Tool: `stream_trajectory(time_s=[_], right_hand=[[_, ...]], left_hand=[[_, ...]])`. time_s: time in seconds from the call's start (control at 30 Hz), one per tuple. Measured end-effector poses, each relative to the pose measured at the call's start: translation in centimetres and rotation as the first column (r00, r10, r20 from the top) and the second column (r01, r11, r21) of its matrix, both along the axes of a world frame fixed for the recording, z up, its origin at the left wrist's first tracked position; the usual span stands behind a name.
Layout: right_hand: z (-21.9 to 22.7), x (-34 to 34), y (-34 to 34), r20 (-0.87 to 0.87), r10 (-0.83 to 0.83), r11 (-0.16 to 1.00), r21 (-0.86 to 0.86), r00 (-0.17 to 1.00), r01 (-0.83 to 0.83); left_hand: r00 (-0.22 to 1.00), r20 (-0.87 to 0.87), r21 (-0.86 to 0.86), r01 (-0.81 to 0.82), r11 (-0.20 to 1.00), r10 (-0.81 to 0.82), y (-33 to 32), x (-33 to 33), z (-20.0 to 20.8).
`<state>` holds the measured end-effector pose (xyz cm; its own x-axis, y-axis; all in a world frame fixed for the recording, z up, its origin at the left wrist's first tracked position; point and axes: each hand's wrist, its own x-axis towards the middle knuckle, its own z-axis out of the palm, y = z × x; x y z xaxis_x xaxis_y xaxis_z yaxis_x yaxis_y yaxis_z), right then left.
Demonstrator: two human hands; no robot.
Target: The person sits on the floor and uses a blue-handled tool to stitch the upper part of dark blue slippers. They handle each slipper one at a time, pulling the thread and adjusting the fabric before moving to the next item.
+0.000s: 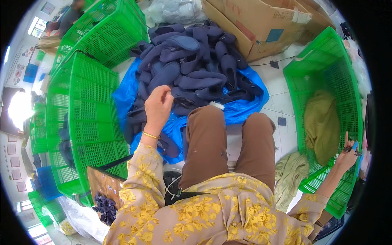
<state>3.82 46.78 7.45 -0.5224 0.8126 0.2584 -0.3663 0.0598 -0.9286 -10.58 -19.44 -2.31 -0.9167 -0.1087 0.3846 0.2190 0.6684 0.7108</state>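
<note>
you are reaching your left hand [158, 107] toward the pile of dark blue shoe uppers [192, 65] at twelve o'clock, fingertips pinched together but gripping nothing i can make out. your right hand [348, 155], out at three o'clock over the green crate [326, 57], is clasping a small blue-handled tool [354, 148], kept clear of the sorting.

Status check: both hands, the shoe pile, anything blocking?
Left hand over the navy shoes, fingers pinched, nothing visibly held. Right hand out at the green basket, gripping a small tool. Nothing in the way.
</note>
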Motion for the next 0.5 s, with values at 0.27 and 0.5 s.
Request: stream_trajectory(time_s=[0.27,0.5], right_hand=[[-4.8,-2.7,-8.7,0.276,-0.053,0.998,0.033,0.96,0.046],[-12.2,-3.5,-26.3,0.556,0.286,0.951,-0.066,0.78,-0.302]], left_hand=[[0.922,0.384,0.403,-0.119,0.907,-0.05,-3.1,-1.5,-8.4],[0.469,0.866,0.27,-0.732,0.625,0.175,-13.8,11.3,-24.8]])
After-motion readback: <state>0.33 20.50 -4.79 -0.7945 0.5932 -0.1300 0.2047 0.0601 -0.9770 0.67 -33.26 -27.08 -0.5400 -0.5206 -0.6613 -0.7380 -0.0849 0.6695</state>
